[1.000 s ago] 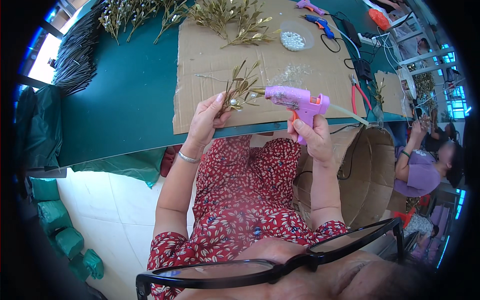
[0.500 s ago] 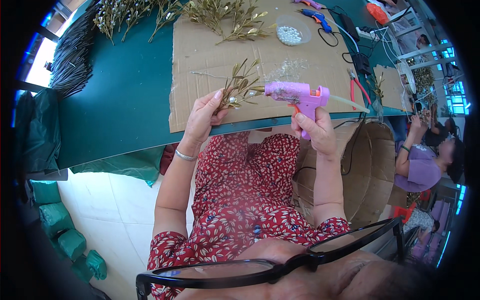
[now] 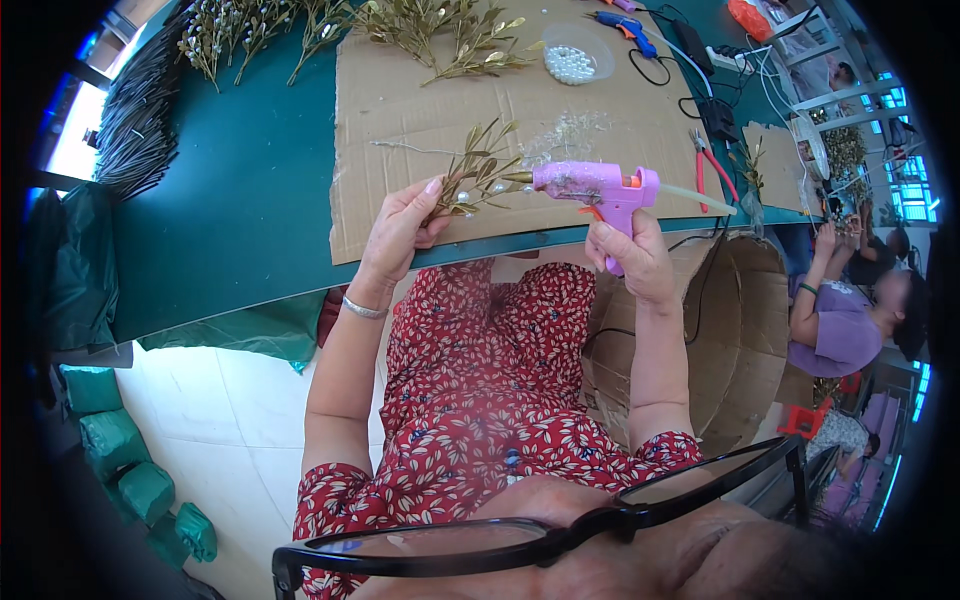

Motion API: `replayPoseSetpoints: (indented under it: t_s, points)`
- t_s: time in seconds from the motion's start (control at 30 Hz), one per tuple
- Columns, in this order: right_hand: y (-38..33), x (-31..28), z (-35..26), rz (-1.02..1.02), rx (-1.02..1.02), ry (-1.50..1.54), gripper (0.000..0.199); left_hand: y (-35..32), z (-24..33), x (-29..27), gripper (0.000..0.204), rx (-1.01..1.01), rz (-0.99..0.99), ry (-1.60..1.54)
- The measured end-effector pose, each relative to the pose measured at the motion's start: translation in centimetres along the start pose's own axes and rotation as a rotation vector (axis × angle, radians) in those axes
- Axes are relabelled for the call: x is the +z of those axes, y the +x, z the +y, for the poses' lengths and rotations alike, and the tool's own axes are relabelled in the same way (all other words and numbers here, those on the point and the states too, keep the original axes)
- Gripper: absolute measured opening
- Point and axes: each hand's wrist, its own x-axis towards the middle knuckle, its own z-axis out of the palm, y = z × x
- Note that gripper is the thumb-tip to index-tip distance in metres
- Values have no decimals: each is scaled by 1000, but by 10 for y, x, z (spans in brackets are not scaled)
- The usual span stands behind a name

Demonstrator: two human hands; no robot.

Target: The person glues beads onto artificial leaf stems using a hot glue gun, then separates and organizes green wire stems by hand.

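My left hand (image 3: pixel 405 225) pinches a gold artificial leaf sprig (image 3: pixel 478 170) by its stems, just above the near edge of the table. A few white pearl beads (image 3: pixel 464 197) sit among its leaves. From the right, my right hand (image 3: pixel 637 255) grips the handle of a pink glue gun (image 3: pixel 585 183). The gun's metal nozzle points left and reaches the leaves; whether it touches a leaf I cannot tell. A pale glue stick (image 3: pixel 700 198) sticks out of the gun's back end.
Cardboard (image 3: pixel 400 110) covers part of the green table (image 3: pixel 240 200). Farther off are a tub of pearls (image 3: pixel 572 65), more gold sprigs (image 3: pixel 440 40) and a blue glue gun (image 3: pixel 628 32). Red-handled pliers (image 3: pixel 712 170) lie right, and dark stems (image 3: pixel 145 110) left. A person in purple (image 3: pixel 845 320) sits at right.
The view has shifted slightly. Both hands keep their holds on the sprig and the glue gun, with the nozzle still at the leaves.
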Motion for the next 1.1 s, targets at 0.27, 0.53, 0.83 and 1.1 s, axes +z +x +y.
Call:
replayPoseSetpoints:
  t_s: [0.27,0.53,0.83,1.1]
  points:
    - [0,4,-2,59,-9,-6,19,0,0,2,39,4,-7,7]
    - [-2,-2,0,2,1,19,25,0,-1,2,39,11,-15,11]
    - [-1,0,2,1,-2,44,26,1,-3,0,41,7,13,16]
    - [-3,-2,3,13,-3,55,27,1,-2,4,40,12,30,4]
